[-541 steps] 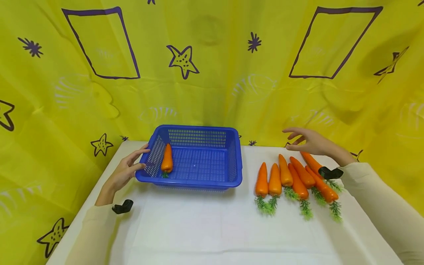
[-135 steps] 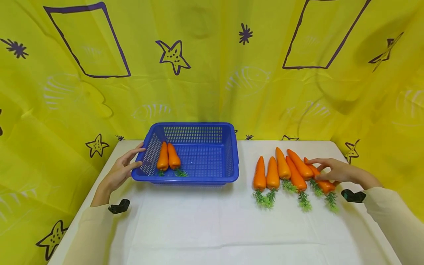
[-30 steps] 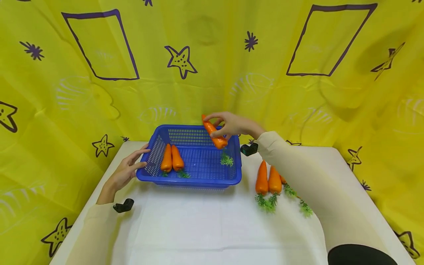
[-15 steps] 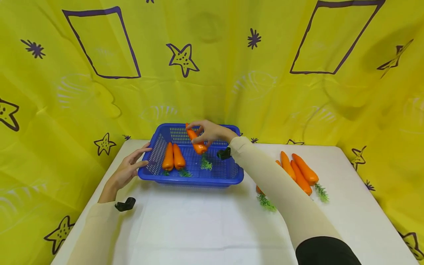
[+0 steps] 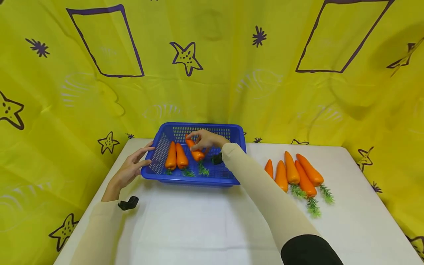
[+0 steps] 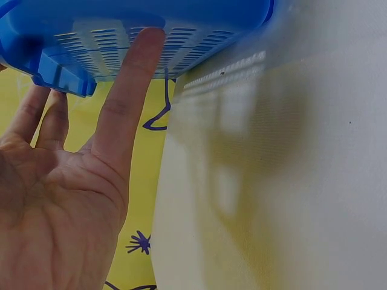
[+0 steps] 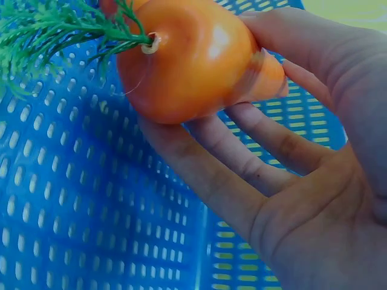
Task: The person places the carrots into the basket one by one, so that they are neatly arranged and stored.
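Observation:
My right hand (image 5: 205, 140) pinches an orange carrot (image 5: 196, 151) with a green leafy top inside the blue basket (image 5: 222, 181). In the right wrist view thumb and fingers close round the carrot (image 7: 187, 60), low over the perforated basket floor (image 7: 91, 199). Left of it, two carrots (image 5: 171, 156) lie side by side in the basket. At the basket's left end is my left hand (image 5: 130, 169), its extended fingers touching the rim. Seen from the left wrist, the straight thumb (image 6: 124, 103) lies against the slotted wall; the other fingertips are hidden behind the basket's corner.
Several more carrots (image 5: 291, 173) lie on the white table (image 5: 185, 221) right of the basket, partly covered by the right sleeve (image 5: 265, 195). A yellow patterned curtain (image 5: 215, 92) hangs close behind and beside the table.
My right hand has carried the carrot leftward and down into the basket, beside the other two. My left hand stays at the basket's left end.

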Motion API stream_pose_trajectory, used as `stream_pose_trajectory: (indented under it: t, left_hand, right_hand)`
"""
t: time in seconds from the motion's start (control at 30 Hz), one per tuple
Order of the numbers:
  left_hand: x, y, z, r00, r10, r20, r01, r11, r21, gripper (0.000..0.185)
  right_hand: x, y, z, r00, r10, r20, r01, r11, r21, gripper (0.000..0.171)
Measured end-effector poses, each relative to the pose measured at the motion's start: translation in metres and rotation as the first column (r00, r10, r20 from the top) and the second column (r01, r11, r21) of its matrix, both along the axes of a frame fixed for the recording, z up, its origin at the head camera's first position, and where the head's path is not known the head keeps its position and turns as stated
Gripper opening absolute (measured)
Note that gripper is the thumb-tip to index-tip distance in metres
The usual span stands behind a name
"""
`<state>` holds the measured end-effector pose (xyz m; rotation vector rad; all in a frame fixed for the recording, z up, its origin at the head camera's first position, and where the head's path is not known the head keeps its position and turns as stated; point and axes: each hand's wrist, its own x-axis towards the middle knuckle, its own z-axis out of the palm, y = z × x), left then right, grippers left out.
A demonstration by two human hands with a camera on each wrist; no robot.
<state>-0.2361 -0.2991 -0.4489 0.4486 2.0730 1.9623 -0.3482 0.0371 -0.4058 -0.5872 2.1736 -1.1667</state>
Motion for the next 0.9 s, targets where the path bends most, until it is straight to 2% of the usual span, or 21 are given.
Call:
stream_pose_trajectory:
  t: [0.17, 0.5, 0.9]
  left_hand:
    - [0.0, -0.001, 0.0, 1.0, -0.005, 0.001, 0.005, 1.0, 0.017, 0.051]
    - [-0.001, 0.001, -0.001, 1.0, -0.001, -0.007, 0.001, 1.0, -0.003, 0.05]
    - [-0.001, 0.0, -0.001, 1.0, 0.008, 0.011, -0.008, 1.0, -0.001, 0.051]
  right_hand:
    - [-0.002, -0.007, -0.009, 1.0, -0.01, 0.029, 0.01, 1.0, 0.009, 0.063]
    - [-0.003, -0.016, -0.026, 0.997, 0.002, 0.081, -0.004, 1.0, 0.027, 0.061]
    - [0.004, -0.018, -0.026, 0.998, -0.006, 0.059, 0.003, 0.999, 0.048, 0.06]
